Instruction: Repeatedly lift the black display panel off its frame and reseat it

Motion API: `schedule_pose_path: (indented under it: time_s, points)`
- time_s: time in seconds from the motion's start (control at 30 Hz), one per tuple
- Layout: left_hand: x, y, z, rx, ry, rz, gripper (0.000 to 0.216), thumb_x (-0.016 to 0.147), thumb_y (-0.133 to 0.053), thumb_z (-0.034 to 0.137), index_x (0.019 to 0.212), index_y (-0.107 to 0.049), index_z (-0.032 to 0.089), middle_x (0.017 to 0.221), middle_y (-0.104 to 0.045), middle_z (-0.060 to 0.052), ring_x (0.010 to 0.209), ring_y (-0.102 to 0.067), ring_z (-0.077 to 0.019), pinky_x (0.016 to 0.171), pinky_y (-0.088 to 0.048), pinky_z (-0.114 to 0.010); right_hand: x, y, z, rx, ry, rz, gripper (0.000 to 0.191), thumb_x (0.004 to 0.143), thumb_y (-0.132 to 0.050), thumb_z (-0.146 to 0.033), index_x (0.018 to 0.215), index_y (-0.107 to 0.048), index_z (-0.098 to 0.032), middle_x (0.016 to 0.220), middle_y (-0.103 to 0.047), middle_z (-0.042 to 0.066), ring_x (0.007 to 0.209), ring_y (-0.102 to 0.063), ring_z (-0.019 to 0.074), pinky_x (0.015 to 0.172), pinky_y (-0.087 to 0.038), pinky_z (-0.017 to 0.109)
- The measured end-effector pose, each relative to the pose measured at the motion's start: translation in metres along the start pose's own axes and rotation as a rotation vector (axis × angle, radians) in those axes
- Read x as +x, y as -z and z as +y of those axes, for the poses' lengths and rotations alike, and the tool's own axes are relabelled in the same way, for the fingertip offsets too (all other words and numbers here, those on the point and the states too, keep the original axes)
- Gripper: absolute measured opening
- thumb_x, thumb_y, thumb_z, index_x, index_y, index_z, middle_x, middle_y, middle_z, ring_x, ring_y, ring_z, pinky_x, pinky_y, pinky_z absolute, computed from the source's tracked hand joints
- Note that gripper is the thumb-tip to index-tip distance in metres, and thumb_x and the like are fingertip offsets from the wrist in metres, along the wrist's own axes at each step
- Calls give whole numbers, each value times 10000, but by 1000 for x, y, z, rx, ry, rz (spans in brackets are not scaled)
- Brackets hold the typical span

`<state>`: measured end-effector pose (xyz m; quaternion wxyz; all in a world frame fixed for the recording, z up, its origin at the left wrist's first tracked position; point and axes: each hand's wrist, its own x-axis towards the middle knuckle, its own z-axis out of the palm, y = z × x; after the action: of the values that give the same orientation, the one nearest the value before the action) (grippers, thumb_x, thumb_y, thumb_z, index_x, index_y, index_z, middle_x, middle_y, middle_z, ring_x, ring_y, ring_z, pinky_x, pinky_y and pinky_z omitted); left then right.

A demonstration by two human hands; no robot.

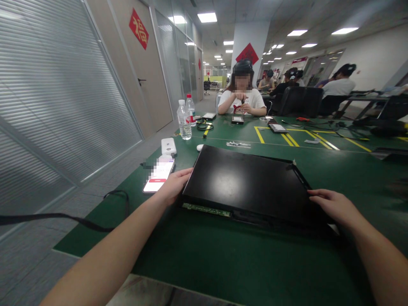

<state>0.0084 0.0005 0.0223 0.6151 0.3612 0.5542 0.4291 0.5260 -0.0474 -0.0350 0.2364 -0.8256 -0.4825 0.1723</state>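
Note:
A flat black metal case lies at a slant over the green table, its glossy top facing up. Along its near edge a strip of green circuit board shows under the lid. My left hand grips the case's left edge, thumb side up, with some fingers hidden beneath. On the opposite side, my right hand pinches the right rim, where the lid and a thin side wall stand slightly apart. Whether the case rests fully on the table or is partly lifted, I cannot tell.
A lit phone, a white power bank and two water bottles stand at the left on the green table. Small loose parts lie behind the case. Across the table a person handles a drive. Cables lie far right.

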Motion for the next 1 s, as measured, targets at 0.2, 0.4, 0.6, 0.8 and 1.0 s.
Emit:
schedule_pose_path:
  time_s: [0.2,0.4,0.6,0.8,1.0]
  points:
    - [-9,-9,9,2,25,61,437,939,-672,27,1295,-873,179,859,-885,-70,619,-783,-185,575,-621,-240,-4,0,-4,6,-62,-1,341,747,-680,-422,972,-872,-251,1007,-856,128,986,-774,347,823,-560,408]
    - [-14,-15,14,-15,45,100,456,954,-586,-6,1260,-882,156,849,-879,-53,524,-706,-121,514,-566,-175,-3,-1,-2,-12,-29,13,361,722,-691,-435,970,-875,-249,932,-852,110,920,-775,334,793,-550,406]
    - [-7,-9,8,-3,23,79,440,920,-653,27,1278,-876,154,848,-876,-69,601,-759,-159,568,-605,-204,-4,1,-6,-3,-52,-20,342,755,-681,-415,982,-869,-243,973,-858,114,966,-779,333,844,-549,407]
    - [-4,-7,7,18,4,88,370,894,-686,39,1181,-896,141,879,-880,-82,667,-780,-174,625,-619,-224,-8,3,-12,-6,-64,-31,357,758,-671,-405,996,-868,-227,1010,-862,127,998,-770,339,868,-542,414]
    - [2,-2,0,50,-67,56,355,812,-723,108,1102,-914,184,935,-892,-57,854,-831,-229,773,-653,-274,-4,1,-10,3,-81,-9,328,681,-685,-396,910,-868,-248,971,-854,116,979,-778,351,826,-565,416]
